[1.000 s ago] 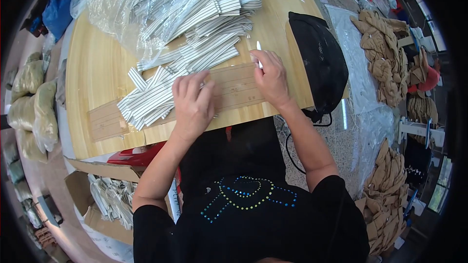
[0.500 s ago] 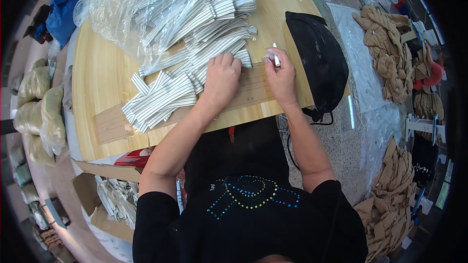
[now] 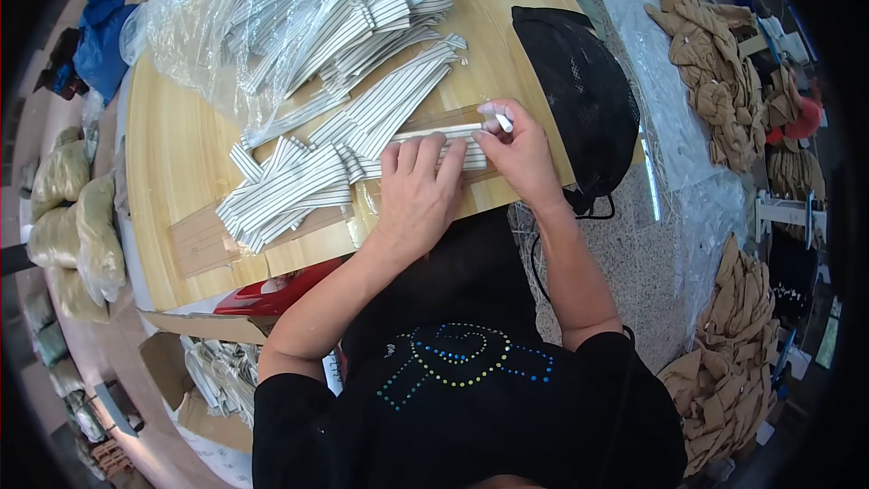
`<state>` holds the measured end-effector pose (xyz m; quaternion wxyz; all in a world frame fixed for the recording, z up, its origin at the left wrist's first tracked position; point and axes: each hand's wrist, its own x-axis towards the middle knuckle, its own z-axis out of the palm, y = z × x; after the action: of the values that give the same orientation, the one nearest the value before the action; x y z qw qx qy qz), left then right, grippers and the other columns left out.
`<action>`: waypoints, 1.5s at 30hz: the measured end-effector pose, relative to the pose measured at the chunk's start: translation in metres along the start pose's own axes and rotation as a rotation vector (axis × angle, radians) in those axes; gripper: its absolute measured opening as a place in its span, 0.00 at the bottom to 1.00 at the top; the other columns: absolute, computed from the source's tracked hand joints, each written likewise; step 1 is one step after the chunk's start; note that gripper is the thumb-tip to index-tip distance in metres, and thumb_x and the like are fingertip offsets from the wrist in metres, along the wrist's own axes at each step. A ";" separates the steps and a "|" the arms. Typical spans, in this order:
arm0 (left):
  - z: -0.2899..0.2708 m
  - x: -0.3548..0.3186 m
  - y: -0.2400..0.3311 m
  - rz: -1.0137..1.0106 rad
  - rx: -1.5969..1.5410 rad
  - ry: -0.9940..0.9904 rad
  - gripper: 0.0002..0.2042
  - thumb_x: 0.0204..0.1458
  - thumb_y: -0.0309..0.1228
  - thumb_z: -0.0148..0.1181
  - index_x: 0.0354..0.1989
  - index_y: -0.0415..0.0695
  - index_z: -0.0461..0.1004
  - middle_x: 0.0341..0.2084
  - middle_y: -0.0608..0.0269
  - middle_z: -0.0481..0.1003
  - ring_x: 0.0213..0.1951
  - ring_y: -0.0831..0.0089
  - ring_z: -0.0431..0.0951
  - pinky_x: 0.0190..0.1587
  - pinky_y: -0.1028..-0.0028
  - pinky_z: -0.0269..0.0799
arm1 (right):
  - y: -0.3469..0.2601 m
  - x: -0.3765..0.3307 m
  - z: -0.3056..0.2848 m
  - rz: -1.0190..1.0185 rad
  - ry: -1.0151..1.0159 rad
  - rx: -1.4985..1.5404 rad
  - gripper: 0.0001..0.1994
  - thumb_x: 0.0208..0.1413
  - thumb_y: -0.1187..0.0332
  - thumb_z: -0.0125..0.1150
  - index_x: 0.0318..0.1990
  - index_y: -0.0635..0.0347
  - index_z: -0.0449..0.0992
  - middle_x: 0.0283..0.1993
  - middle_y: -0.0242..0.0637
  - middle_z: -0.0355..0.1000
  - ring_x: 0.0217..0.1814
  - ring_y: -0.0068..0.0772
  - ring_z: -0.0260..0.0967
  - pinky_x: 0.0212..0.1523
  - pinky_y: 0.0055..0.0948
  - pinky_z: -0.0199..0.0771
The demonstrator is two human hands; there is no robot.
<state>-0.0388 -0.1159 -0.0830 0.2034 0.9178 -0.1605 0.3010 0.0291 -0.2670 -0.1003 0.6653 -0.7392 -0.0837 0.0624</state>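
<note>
Striped strip (image 3: 474, 158), left hand (image 3: 421, 188) half-spread atop, right hand (image 3: 523, 159) curled round white pen (image 3: 504, 123)

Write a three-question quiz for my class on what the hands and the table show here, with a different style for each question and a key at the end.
1. Multiple choice: what does the left hand rest on?
A) a blue bundle
B) a striped fabric strip
C) a cardboard box

2. True or false: the right hand holds a slim white pen-like stick.

3. Fill in the missing word: at the back of the table, the striped pile lies partly under clear ____.

Key: 1. B; 2. True; 3. plastic.
</note>
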 end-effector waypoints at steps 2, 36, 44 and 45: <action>0.001 -0.015 -0.004 0.012 0.016 -0.096 0.10 0.44 0.25 0.58 0.37 0.42 0.74 0.31 0.60 0.68 0.37 0.64 0.69 0.41 0.66 0.62 | -0.006 -0.011 -0.008 0.118 -0.040 -0.309 0.15 0.51 0.76 0.65 0.47 0.61 0.73 0.28 0.28 0.68 0.26 0.17 0.64 0.29 0.21 0.67; 0.025 -0.038 0.019 0.027 -0.012 -0.315 0.24 0.48 0.38 0.63 0.52 0.37 0.73 0.57 0.60 0.68 0.51 0.64 0.67 0.53 0.62 0.60 | 0.017 -0.016 -0.015 -0.068 0.053 -0.475 0.20 0.47 0.76 0.65 0.50 0.62 0.72 0.32 0.40 0.73 0.32 0.42 0.71 0.38 0.38 0.70; 0.026 -0.046 0.026 0.033 -0.030 -0.434 0.30 0.50 0.43 0.61 0.60 0.40 0.67 0.63 0.54 0.63 0.65 0.50 0.58 0.66 0.47 0.49 | 0.013 -0.032 -0.019 -0.165 0.066 -0.255 0.11 0.63 0.74 0.54 0.52 0.65 0.72 0.35 0.29 0.73 0.39 0.16 0.67 0.41 0.20 0.71; 0.026 -0.047 0.026 0.046 0.005 -0.463 0.30 0.51 0.43 0.61 0.61 0.41 0.67 0.64 0.54 0.62 0.65 0.48 0.56 0.66 0.45 0.48 | 0.014 -0.033 -0.019 -0.163 0.065 -0.258 0.11 0.63 0.74 0.54 0.52 0.65 0.72 0.35 0.29 0.73 0.39 0.16 0.67 0.41 0.20 0.71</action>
<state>-0.0733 -0.1428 -0.1237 0.1519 0.9590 -0.2229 0.0874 0.0009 -0.2938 -0.1127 0.5699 -0.8111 -0.1291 -0.0272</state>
